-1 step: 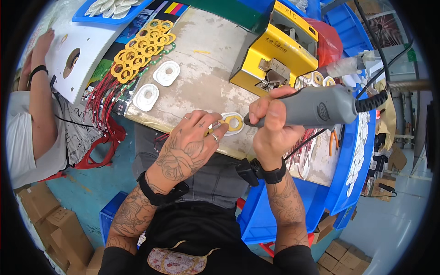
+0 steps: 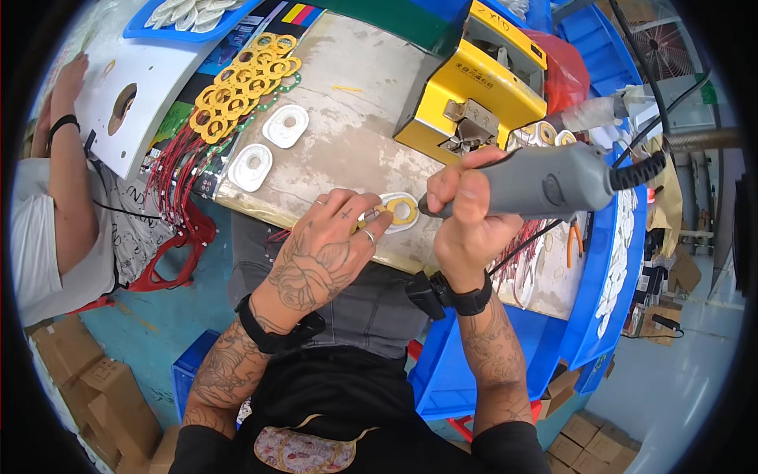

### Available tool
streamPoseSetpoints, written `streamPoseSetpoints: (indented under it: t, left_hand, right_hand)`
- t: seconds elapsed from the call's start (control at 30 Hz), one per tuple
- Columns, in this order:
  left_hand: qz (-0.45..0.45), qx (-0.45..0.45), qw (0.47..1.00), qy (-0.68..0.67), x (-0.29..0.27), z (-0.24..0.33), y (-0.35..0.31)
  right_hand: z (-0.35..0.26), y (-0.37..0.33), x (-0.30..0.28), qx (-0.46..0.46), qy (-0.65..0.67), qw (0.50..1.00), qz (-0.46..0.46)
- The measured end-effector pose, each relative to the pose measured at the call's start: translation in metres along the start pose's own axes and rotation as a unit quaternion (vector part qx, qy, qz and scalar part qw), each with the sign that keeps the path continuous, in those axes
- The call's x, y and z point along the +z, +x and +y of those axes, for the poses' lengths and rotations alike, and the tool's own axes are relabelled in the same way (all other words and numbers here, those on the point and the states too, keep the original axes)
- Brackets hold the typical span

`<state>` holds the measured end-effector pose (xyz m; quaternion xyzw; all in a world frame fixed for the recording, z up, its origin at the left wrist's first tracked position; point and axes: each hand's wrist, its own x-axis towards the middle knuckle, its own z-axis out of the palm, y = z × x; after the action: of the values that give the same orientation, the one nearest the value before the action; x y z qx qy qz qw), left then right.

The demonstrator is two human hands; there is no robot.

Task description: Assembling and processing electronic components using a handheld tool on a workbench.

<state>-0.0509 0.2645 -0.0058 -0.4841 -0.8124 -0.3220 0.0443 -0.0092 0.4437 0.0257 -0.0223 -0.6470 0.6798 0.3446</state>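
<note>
My right hand [image 2: 466,213] is wrapped round a grey corded power tool [image 2: 537,186], held almost level. Its dark tapered nose points left, close beside a white oval housing [image 2: 392,227] near the table's front edge. A yellow ring-shaped part [image 2: 404,204] sits in that housing. My left hand [image 2: 335,245] is closed at the ring's left side, thumb and fingertips pinching its edge. The fingers partly hide the ring. Farther left lie two more white oval housings, one [image 2: 285,126] behind the other [image 2: 250,167].
A bundle of yellow rings [image 2: 237,87] with red wires [image 2: 178,170] lies at the left. At the back right stands a yellow machine [image 2: 442,99]. Blue bins [image 2: 466,371] and orange-handled pliers [image 2: 578,245] are to the right. Another person's arm [image 2: 69,150] rests at far left.
</note>
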Motion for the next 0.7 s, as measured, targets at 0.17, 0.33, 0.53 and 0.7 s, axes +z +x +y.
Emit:
streamPoseSetpoints:
  t: [0.17, 0.33, 0.53, 0.7]
  left_hand:
    - [0.007, -0.004, 1.000, -0.010, -0.001, 0.000, 0.000]
    - [0.002, -0.007, 1.000, -0.015, -0.003, 0.003, -0.001]
    - [0.000, 0.001, 1.000, -0.017, -0.002, 0.003, -0.002]
    - [0.003, 0.000, 1.000, -0.017, -0.001, 0.001, -0.004]
  right_hand:
    - [0.001, -0.001, 0.003, 0.042, 0.006, 0.999, 0.005]
    - [-0.018, 0.020, 0.004, 0.012, -0.050, 0.998, -0.035]
    - [-0.032, 0.084, -0.006, -0.152, -0.083, 0.984, 0.037]
    - [-0.017, 0.088, -0.002, -0.143, -0.006, 0.990, 0.009]
